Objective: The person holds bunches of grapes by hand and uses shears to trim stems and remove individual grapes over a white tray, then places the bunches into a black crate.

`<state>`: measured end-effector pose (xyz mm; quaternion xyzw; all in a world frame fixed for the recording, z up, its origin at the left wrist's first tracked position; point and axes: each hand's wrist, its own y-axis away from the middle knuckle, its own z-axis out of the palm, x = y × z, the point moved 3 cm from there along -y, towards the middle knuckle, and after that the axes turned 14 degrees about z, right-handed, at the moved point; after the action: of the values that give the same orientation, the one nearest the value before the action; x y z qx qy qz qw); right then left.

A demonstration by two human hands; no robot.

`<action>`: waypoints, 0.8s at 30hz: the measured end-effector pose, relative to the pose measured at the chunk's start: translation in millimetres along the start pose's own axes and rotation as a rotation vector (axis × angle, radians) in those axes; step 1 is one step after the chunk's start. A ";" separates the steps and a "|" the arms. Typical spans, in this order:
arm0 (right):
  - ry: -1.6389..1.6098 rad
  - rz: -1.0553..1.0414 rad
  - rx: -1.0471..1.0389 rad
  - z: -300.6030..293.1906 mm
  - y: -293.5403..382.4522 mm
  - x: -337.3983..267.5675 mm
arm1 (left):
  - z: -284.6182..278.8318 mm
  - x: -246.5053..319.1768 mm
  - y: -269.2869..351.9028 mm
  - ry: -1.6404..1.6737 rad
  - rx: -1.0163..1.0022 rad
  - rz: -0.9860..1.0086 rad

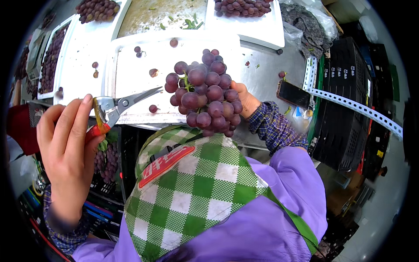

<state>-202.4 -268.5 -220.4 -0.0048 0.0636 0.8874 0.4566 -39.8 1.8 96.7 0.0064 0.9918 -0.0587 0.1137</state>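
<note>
My left hand point(67, 137) is closed around the red handle of a pair of pruning shears point(122, 104). Their blades point up and right, with the tips just short of a bunch of purple grapes point(209, 95). My right hand point(245, 98) holds that bunch from its right side, with most of the fingers hidden behind the fruit. A green stem shows among the berries on the bunch's left. Below and behind the bunch lies a white foam tray point(131, 75), with a few loose grapes point(153, 108) scattered on it.
More bunches of grapes point(244, 7) sit in white trays across the metal table point(258, 75). A dark phone point(293, 94) lies at the right, near a perforated metal strip point(356, 106) and stacked black crates point(343, 98). Grapes in a crate point(106, 160) stand below left. A person's red sleeve point(21, 129) shows at left.
</note>
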 end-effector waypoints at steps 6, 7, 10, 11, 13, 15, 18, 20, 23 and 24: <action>-0.019 0.051 0.036 8.6 4.3 5.8 | -10.8 10.8 -28.1 -0.053 -0.099 0.102; -0.025 0.053 0.078 11.6 6.6 6.4 | -11.4 12.6 -31.0 -0.067 -0.116 0.124; -0.050 0.057 0.198 18.8 10.1 7.9 | -12.7 17.4 -38.3 -0.088 -0.152 0.161; -0.047 0.058 0.221 21.0 10.4 8.1 | -12.9 19.5 -40.1 -0.092 -0.162 0.169; -0.003 0.066 0.232 24.2 8.4 9.2 | -10.9 22.8 -43.3 -0.088 -0.161 0.168; 0.097 0.060 0.238 26.3 7.0 9.2 | -8.2 26.1 -44.9 -0.128 -0.172 0.162; 0.092 0.054 0.183 29.4 6.8 9.7 | -4.9 28.5 -46.0 -0.164 -0.160 0.176; 0.096 0.080 0.163 31.8 7.2 10.7 | -3.1 29.7 -46.3 -0.149 -0.149 0.180; 0.091 0.086 0.206 35.3 8.1 11.5 | -0.8 31.5 -47.3 -0.159 -0.158 0.196; 0.093 0.086 0.252 35.9 8.7 11.6 | -0.3 32.2 -47.9 -0.175 -0.162 0.197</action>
<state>-214.4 -259.9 -184.7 0.0141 0.1956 0.8899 0.4118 -72.4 -45.7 95.2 0.0892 0.9741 0.0324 0.2052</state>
